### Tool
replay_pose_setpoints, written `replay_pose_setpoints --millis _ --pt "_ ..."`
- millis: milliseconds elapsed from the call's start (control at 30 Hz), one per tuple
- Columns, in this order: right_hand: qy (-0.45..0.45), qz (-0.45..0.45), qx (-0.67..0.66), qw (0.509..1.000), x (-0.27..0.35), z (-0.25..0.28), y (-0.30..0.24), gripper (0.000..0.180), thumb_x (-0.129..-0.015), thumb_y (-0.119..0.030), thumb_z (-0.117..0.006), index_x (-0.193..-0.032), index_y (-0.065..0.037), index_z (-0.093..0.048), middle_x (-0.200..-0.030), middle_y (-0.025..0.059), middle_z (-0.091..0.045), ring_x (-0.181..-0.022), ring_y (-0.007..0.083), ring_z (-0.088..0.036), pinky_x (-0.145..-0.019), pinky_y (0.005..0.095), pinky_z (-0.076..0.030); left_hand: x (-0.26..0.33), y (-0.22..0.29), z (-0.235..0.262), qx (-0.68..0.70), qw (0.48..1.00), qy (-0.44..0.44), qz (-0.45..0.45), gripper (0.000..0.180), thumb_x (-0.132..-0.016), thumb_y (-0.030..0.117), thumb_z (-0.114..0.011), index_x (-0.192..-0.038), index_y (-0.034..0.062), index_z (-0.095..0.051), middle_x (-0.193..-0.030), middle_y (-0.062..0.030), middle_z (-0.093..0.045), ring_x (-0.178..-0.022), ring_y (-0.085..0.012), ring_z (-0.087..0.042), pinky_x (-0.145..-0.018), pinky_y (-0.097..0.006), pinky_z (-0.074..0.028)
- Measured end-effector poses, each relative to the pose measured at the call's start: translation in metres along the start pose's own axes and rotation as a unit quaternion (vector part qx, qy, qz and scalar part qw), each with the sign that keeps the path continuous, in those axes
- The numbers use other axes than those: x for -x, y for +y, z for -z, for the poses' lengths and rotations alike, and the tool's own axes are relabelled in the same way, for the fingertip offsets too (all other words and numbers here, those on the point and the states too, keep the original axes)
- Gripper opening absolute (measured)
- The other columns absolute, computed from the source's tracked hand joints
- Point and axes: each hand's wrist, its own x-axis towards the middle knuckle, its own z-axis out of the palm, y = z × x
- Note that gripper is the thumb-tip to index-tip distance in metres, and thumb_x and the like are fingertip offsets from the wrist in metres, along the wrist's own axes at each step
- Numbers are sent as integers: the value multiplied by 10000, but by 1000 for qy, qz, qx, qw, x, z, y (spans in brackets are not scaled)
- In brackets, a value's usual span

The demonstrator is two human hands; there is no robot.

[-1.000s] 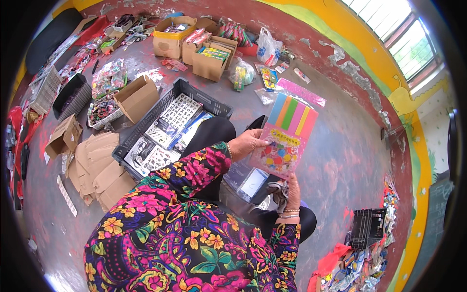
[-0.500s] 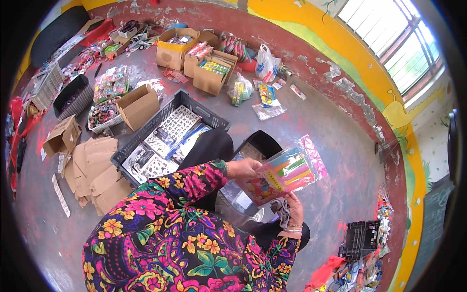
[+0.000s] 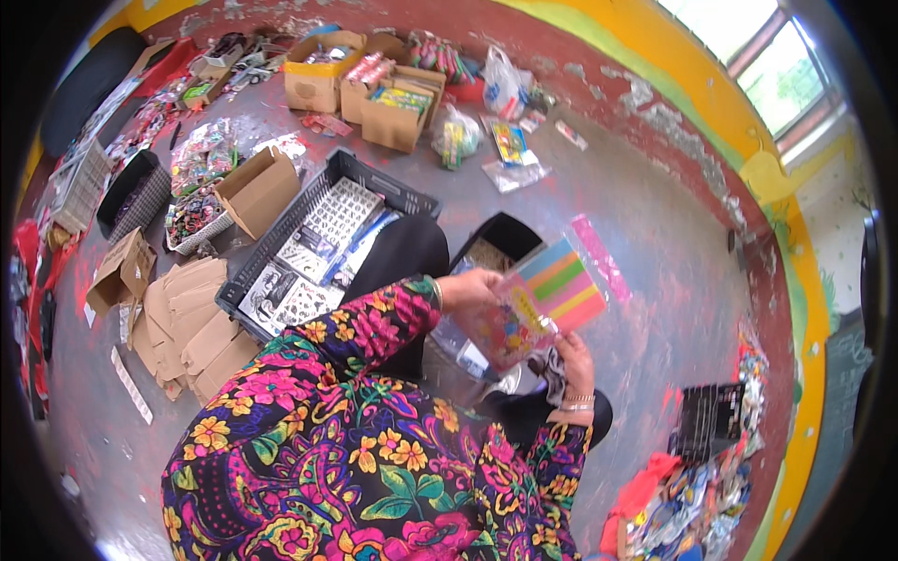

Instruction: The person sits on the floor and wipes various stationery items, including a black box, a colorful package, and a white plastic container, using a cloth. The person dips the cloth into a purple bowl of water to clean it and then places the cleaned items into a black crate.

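Dark plastic crate on floor, w/ printed sheets inside. Paper pkt, clear wrap, multicolour stripes up top & pinkish pictures below, is held up tilted, R of crate. L hand, just R of crate, closed on pkt's L edge, thumb on top. R hand, farther R of crate, pinches pkt's lower R edge, thumb on top. Grey cloth bunched by R palm; can't tell if gripped too. Black bin on floor R of crate, just beyond L hand. Open brown box just L of crate; flattened cardbd also L, nearer the person. Carton w/ yellow tape beyond crate; white plastic bag beyond & R of it. Red cloth far R of crate, on its near side.
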Motion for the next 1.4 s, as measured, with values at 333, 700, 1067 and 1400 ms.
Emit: replay_pose_setpoints --millis 333,700,1067,1400 --pt "219 84 -58 970 -5 9 -6 76 -856 -34 -499 -896 -6 -557 -811 16 -571 -719 83 -509 -636 223 -411 7 32 6 31 963 236 -126 227 -867 111 -531 -1078 38 -574 -989 -27 -613 -912 -104 -565 -757 -221 -434" --pt "183 64 115 974 -76 39 55 230 -801 9 -453 -997 4 -574 -847 31 -591 -735 109 -533 -660 240 -426 86 89 15 -297 889 238 -256 203 -875 42 -472 -1037 -20 -578 -952 -82 -633 -896 -132 -584 -804 -241 -443" --pt "97 -197 403 889 -145 84 188 317 -799 -221 -489 -999 -8 -610 -1054 231 -581 -1039 345 -540 -860 389 -432 104 96 -19 -528 782 170 -283 225 -740 -36 -534 -951 -5 -607 -955 -128 -629 -969 -300 -576 -841 -356 -449" --pt "-143 -90 603 780 -111 93 245 256 -783 -162 -471 -938 -46 -638 -970 202 -613 -927 334 -588 -768 404 -482 100 119 -54 -561 782 142 -230 248 -653 -8 -571 -898 -12 -607 -906 -135 -634 -921 -319 -594 -815 -377 -458"
